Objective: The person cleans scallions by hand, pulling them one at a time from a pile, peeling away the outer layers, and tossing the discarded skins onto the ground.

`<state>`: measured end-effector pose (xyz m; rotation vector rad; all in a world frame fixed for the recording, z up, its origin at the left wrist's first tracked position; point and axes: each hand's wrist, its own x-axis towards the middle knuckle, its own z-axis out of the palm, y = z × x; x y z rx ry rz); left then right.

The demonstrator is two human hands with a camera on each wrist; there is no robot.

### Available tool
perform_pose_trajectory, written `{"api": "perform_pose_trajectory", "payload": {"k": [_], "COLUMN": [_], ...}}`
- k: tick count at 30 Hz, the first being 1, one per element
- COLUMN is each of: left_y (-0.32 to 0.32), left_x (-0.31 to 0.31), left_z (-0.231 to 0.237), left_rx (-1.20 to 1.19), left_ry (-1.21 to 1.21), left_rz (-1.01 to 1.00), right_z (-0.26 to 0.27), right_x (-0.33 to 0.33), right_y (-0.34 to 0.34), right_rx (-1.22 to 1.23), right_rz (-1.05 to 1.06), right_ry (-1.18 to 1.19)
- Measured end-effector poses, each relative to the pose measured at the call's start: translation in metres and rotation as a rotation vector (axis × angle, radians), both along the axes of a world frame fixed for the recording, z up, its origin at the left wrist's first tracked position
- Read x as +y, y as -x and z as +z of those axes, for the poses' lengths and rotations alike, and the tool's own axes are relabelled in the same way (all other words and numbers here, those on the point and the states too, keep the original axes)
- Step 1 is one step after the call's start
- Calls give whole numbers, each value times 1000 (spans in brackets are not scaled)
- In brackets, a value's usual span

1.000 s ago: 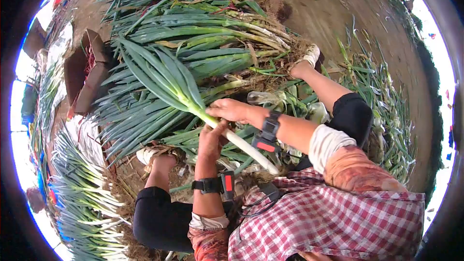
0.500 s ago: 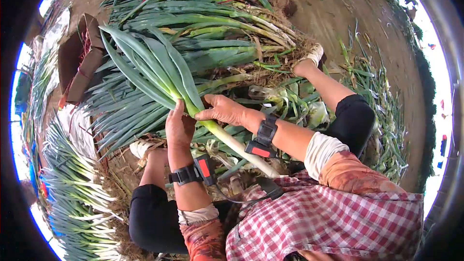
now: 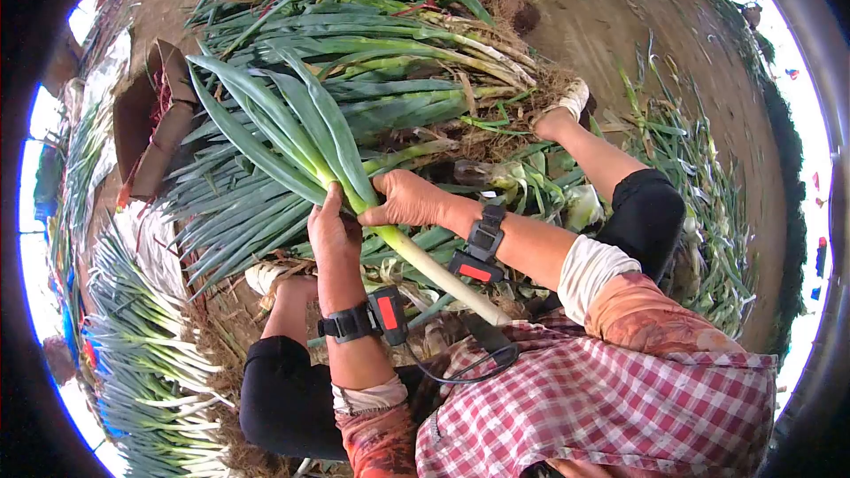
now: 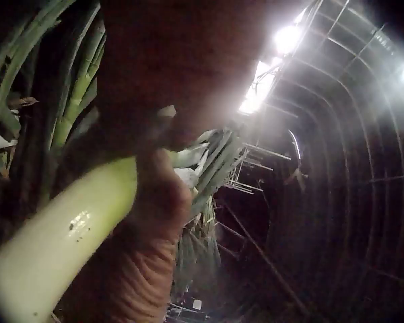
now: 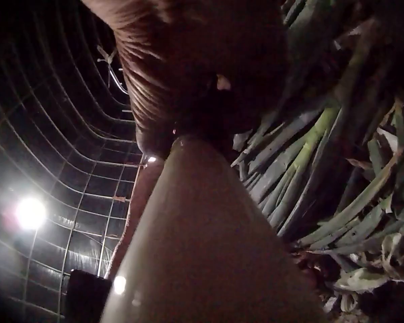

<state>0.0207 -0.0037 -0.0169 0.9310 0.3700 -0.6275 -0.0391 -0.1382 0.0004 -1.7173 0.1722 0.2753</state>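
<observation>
Both hands hold one large green onion (image 3: 434,270) where its white stalk turns into leaves. Its broad leaves (image 3: 305,128) fan toward the upper left, and the stalk slants down to the checked apron. The left hand (image 3: 335,230) grips the near left side, thumb up along the leaf base. Just to the right, the right hand (image 3: 409,198) pinches the neck with thumb and fingers. In the left wrist view the smooth pale stalk (image 4: 60,249) runs up to the left hand (image 4: 155,208). The right wrist view has the stalk (image 5: 209,249) below the right hand (image 5: 202,60).
Several layers of untrimmed green onions (image 3: 416,44) lie ahead, roots toward the right. Peeled ones (image 3: 159,363) are stacked at lower left. A cardboard box (image 3: 159,124) stands at left. Stripped leaves (image 3: 691,177) litter the ground at right, and the person's feet flank the work.
Both hands have moved up the stalk to the leaf base, the left one shifting left and upward. The leaves have swung left and spread wider. Over the last half second little has moved.
</observation>
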Motion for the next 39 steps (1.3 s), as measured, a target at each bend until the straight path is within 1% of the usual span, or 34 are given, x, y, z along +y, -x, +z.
{"api": "perform_pose_trajectory", "payload": {"k": [4, 5, 7, 8, 10, 11, 13, 14, 15, 16, 17, 18, 19, 20, 21, 22, 23, 24, 25, 26, 29, 30, 31, 33, 35, 37, 39], "left_y": [-1, 0, 0, 1, -2, -4, -17, -31, -41, -46, -51, -56, -61, -65, -67, -62, -61, -59, -58, -63, -57, -55, -49, -37, -30, -19, -17], "left_x": [-3, -5, -5, -2, 0, 1, 4, 15, 24, 32, 40, 49, 58, 66, 73, 73, 73, 73, 73, 78, 72, 66, 59, 46, 43, 37, 38], "left_z": [4, 6, 7, 7, 7, 7, 5, -7, -14, -12, -10, -11, -16, -21, -23, -10, 0, 9, 14, 13, 40, 50, 60, 75, 66, 64, 53], "left_rx": [12, 19, 24, -5, -40, -39, -65, -27, 8, -4, -15, 20, 15, -31, -76, -153, -161, -212, -262, -266, -328, -323, -328, -232, -261, -203, -189], "left_ry": [25, -11, -48, -97, -213, -213, -227, -253, -167, -134, -102, -77, -82, -22, 38, 62, 61, 78, 97, 98, 65, 78, 79, 160, 165, 144, 182], "left_rz": [-10, 8, 28, 12, -13, -14, 80, 51, 96, 148, 200, 212, 219, 234, 248, 238, 245, 271, 290, 295, 299, 293, 285, 246, 191, 224, 209], "right_z": [15, 16, 15, 13, 9, 8, 29, 48, 57, 66, 89, 79, 87, 85, 79, 82, 89, 72, 69, 73, 93, 78, 80, 86, 78, 79, 83], "right_x": [-1, -1, 3, 6, 12, 14, 16, 12, 2, -11, -26, -42, -61, -88, -113, -147, -153, -191, -205, -202, -180, -174, -149, -78, -22, 18, 40], "right_y": [2, 3, 5, 6, 9, 14, 25, 38, 47, 57, 70, 85, 99, 116, 129, 145, 147, 168, 174, 170, 142, 135, 115, 76, 46, 21, 9], "right_rx": [30, 29, -71, -72, -256, -254, -137, -128, -190, -257, -113, -177, -116, 72, -44, 74, -26, 166, 186, 177, 382, 246, 114, -35, -391, -407, -448], "right_rz": [-15, -15, 21, 25, -44, -45, -112, -121, -84, -50, -99, -259, -369, -489, -626, -657, -819, -1002, -1098, -1101, -1007, -653, -399, -275, -281, -231, -152], "right_ry": [45, 45, 279, 280, 73, 72, -84, -26, 72, 170, 107, 5, 149, 187, -14, 64, 35, 327, 323, 320, 121, 183, 595, 518, 625, 664, 714]}}
